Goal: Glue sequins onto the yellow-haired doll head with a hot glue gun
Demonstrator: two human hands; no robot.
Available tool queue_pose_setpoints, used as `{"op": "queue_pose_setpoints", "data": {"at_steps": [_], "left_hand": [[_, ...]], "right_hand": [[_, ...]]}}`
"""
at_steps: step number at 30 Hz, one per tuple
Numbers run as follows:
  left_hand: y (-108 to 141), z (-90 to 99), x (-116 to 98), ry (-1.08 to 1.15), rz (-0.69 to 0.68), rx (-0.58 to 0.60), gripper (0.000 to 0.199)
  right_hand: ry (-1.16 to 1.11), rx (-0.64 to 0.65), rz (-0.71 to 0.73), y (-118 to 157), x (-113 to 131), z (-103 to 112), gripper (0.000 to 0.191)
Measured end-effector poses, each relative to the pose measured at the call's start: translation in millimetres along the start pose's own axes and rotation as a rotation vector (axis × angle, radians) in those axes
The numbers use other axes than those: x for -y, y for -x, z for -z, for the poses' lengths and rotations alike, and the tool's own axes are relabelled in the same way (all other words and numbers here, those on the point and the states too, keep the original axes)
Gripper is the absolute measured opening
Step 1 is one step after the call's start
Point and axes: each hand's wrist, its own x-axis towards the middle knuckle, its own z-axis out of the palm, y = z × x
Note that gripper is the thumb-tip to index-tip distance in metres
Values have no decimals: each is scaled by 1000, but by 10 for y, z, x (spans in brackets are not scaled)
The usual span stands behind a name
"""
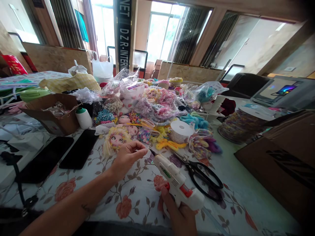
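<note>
My right hand (180, 209) is wrapped round the handle of a white hot glue gun (172, 173), with a finger at its red trigger. The gun's dark nozzle points up and left, towards my left hand (130, 155). That hand's thumb and fingertips are pinched together close to the nozzle tip; whatever they hold is too small to make out. A doll head (116, 139) with yellow hair lies just beyond my left hand, with other doll faces behind it. Black-handled scissors (205, 178) rest on the flowered tablecloth (133, 196), right of the glue gun.
Two black phones (78, 149) and an open cardboard box (52, 114) are on the left. Beyond my hands lie a white spool (182, 127), yarn and pastel trimmings (157, 101) in a heap. A large cardboard box (275, 157) stands on the right.
</note>
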Motion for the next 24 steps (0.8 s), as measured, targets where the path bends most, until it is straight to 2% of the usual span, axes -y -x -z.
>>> {"op": "queue_pose_setpoints", "data": {"at_steps": [6, 14, 24], "left_hand": [[8, -5, -5, -2, 0, -2, 19], [6, -14, -3, 32, 3, -4, 17], [12, -5, 7, 32, 0, 8, 16]], "right_hand": [[2, 56, -2, -21, -26, 13, 49], [29, 15, 18, -19, -46, 4, 47], [40, 37, -8, -27, -86, 17, 48]]}}
